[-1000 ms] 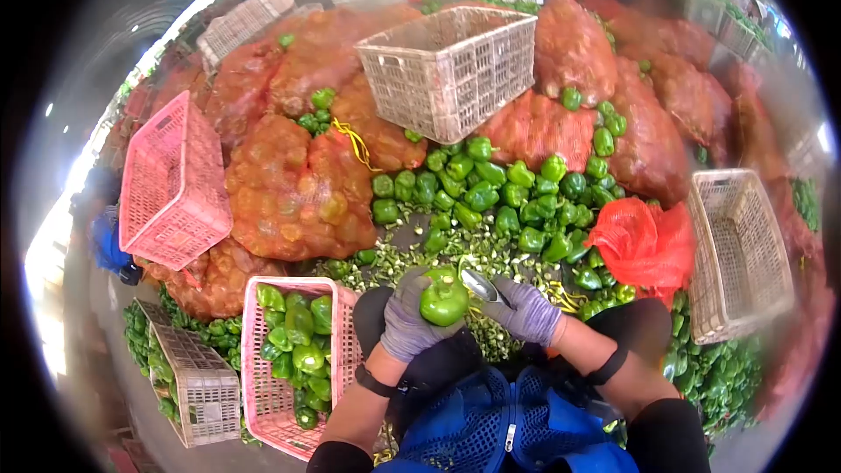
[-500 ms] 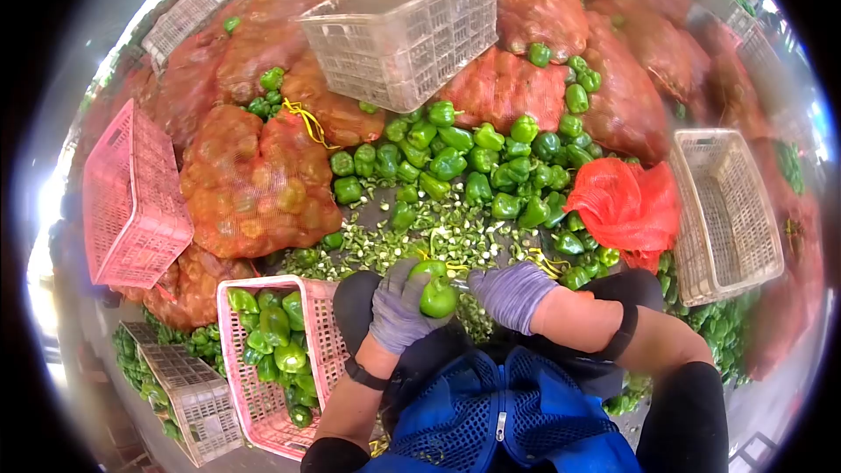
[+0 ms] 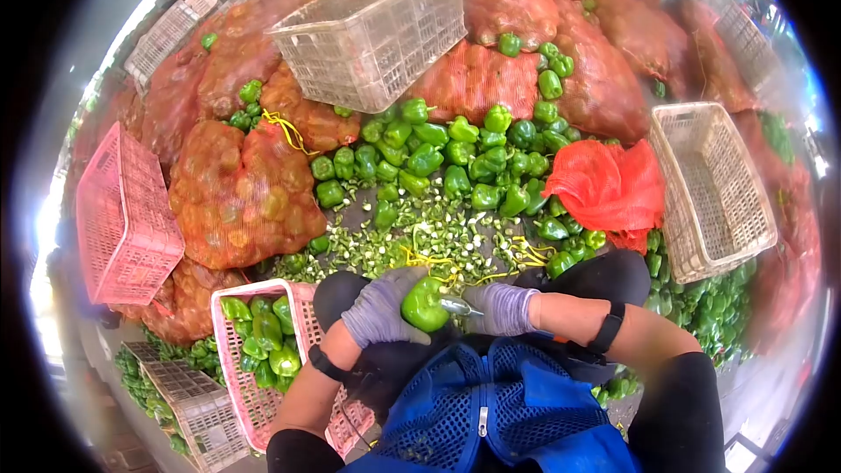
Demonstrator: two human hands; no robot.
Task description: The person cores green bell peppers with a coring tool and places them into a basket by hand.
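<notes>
Right of the lower pink crate [image 3: 302, 311], the left hand [image 3: 385, 307] is cupping a green pepper [image 3: 425, 305] while the right hand [image 3: 501, 308], gripping a metal tool [image 3: 457, 305], is now aiming it sideways against the pepper rather than upward beside it, apparently starting work there.

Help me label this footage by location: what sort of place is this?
Probably a produce sorting or packing area: bulging mesh sacks, plastic crates and loose green peppers surround the worker.

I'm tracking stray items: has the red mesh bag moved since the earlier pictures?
No: the red mesh bag still lies beside the pale crate on the right.
</notes>
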